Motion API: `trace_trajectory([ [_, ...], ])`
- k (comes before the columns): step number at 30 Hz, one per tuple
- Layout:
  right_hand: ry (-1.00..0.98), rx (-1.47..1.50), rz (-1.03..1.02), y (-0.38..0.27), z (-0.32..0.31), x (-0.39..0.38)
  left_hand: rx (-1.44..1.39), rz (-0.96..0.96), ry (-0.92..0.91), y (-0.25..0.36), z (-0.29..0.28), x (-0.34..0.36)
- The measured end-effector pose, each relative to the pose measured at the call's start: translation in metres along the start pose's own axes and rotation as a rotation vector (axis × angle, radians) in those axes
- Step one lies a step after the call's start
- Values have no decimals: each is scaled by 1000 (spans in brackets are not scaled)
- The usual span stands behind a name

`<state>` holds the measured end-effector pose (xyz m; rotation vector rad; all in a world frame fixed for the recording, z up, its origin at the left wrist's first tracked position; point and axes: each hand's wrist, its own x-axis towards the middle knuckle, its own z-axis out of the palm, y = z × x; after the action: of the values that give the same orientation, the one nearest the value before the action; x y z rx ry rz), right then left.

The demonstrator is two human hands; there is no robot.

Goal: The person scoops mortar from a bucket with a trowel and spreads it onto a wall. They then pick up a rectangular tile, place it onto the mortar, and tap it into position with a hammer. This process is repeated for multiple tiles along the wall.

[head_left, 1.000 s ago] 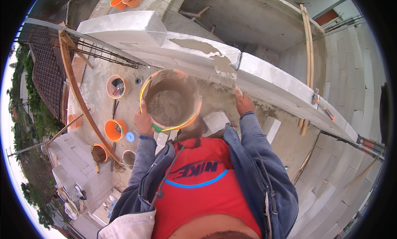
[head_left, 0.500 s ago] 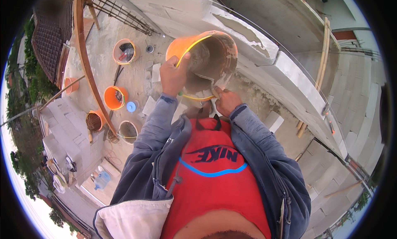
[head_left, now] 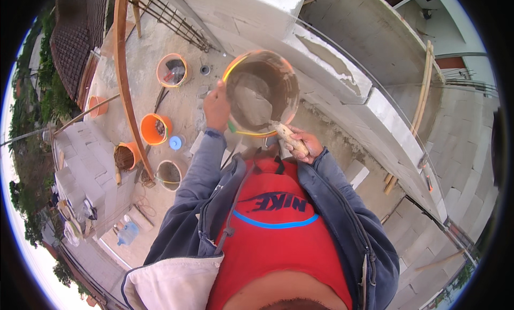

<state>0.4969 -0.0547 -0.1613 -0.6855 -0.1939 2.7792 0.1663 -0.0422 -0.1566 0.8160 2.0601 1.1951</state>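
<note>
My left hand [head_left: 216,109] is closed on the left rim of an orange bucket [head_left: 289,84], near its yellow handle. The bucket's mouth is tilted toward me, and grey mortar coats its inner wall. My right hand [head_left: 307,145] grips the pale wooden handle of a trowel [head_left: 292,139] at the bucket's near rim. Inside the bucket, a broad grey shape in line with that handle looks like the blade, smeared with mortar. How much mortar lies beneath it I cannot tell.
To the right runs a white block wall [head_left: 393,114] with mortar on part of its top. On the floor at left stand several buckets, one orange [head_left: 147,129], near a blue lid [head_left: 175,143]. A long wooden plank [head_left: 124,69] leans there. Stacked blocks [head_left: 88,154] lie farther left.
The bucket's mouth has turned more toward me, showing more of its inside. My right hand has shifted slightly right and down, and the trowel's handle now shows clearly.
</note>
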Motion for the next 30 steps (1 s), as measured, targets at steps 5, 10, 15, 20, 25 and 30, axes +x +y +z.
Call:
trace_trajectory([
  [5,281,-174,-315,-54,5,-37,-223,-114,82,11,-14,-16],
  [10,777,-1232,-801,-143,-6,-38,-219,-154,94,-39,-22,-19],
  [15,1025,-2198,-709,-165,-57,-1,-210,-281,81,-59,-39,-36],
  [20,1002,-2147,-772,-122,-76,18,-80,-195,195,-80,-67,-58],
  [25,1150,-2097,-863,-109,-90,16,-113,-193,282,-74,-72,-74],
  [30,1364,-2216,-910,-104,-140,3,99,-180,242,-54,-69,-84],
])
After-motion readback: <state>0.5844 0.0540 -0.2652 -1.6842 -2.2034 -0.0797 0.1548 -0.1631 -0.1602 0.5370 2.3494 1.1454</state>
